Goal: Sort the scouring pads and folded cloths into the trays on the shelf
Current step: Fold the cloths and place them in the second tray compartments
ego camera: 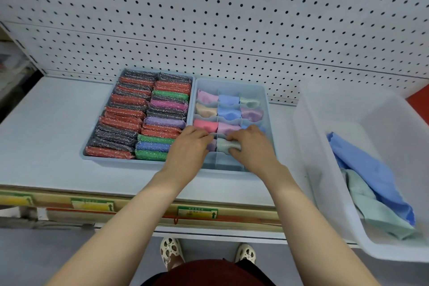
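Your right hand [249, 144] reaches far into the divided tray [267, 109], fingers curled, grasping a green cloth [226, 144]. Your left hand [190, 146] pinches a purple cloth [212, 144] just left.

A folded pale green cloth [228, 145] is pinched under the right fingers [234, 137] in the divided tray [267, 109]. Folded pastel cloths [228, 111] are seen beyond the fingers. Glittery scouring pads [139, 118], set on edge in rows, fill the tray [92, 157] left of the fingers.
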Motion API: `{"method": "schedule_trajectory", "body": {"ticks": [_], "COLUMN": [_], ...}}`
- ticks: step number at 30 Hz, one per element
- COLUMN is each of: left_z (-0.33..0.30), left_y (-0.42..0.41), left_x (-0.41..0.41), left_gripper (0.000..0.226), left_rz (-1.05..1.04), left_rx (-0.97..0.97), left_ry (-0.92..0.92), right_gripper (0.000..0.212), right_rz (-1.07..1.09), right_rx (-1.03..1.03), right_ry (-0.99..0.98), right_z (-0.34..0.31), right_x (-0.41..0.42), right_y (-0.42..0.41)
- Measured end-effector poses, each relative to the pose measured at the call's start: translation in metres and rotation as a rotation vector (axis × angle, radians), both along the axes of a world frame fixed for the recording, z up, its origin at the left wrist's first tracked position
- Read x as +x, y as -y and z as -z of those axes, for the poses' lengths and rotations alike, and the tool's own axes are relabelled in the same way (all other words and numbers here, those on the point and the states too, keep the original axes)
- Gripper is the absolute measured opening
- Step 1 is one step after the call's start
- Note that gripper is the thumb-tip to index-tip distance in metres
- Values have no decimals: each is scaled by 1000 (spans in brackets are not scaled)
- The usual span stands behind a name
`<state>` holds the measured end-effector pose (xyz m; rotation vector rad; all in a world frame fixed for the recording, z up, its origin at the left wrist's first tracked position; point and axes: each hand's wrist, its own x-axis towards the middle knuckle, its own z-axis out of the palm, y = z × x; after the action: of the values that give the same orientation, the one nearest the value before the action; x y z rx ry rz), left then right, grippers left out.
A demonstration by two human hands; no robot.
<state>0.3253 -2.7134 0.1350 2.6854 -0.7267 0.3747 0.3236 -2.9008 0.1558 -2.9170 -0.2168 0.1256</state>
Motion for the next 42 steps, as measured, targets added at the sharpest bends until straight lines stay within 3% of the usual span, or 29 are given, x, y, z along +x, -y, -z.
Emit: {"method": "schedule_trajectory", "body": {"ticks": [4, 8, 11, 15, 18, 20, 22, 25, 27, 30, 32, 35, 36, 39, 42], "left_z": [0, -5, -15, -33, -43, -47, -50, -55, -61, -70, -83, -115, -127, -155, -177], "left_y": [0, 0, 15, 63, 105, 132, 156, 182, 192, 204, 213, 222, 222, 211, 176], "left_x": [0, -1, 1, 6, 13, 16, 18, 20, 21, 24, 23, 25, 28, 38, 48], "left_gripper": [22, 14, 22, 24, 25, 25, 24, 24, 26, 35, 51, 72, 67, 14, 21], "left_rz": [10, 5, -20, 58, 85, 109, 152, 218, 220, 210, 246, 253, 213, 127, 87], "left_rx": [22, 45, -46, -211, -288, -329, -348, -355, -361, -408, -461, -499, -520, -647, -839], "left_ry": [-18, -85, -180, -240, -230, -252, -260, -262, -252, -282, -302, -392, -448, -514, -499], "right_gripper": [27, 29, 23, 15, 19, 24, 24, 15, 23, 23, 21, 6, 4, 4, 12], "right_rz": [32, 51, 120, 363, 567, 530, 461, 537, 566, 573, 478, 275, 219, 121, 125], "right_rx": [-66, 89, 299, 345, 142, -77, -135, 59, 273, 953, 1235, 1323, 1353, 1434, 1392], "right_ry": [-58, -65, 92, 394, 149, -181, -327, -302, -257, -161, -204, -279, -273, -177, -92], "right_z": [6, -5, -32, -70, -65, -45, -19, -3, -13, -46, -73, -124, -139, -176, -193], "right_x": [6, 1, -12, -33, -34, -33, -34, -33, -30, -29, -27, -19, -16, -9, -1], "right_y": [-10, 1, 35, 127, 214, 251, 272, 284, 285, 276, 271, 251, 243, 223, 210]}}
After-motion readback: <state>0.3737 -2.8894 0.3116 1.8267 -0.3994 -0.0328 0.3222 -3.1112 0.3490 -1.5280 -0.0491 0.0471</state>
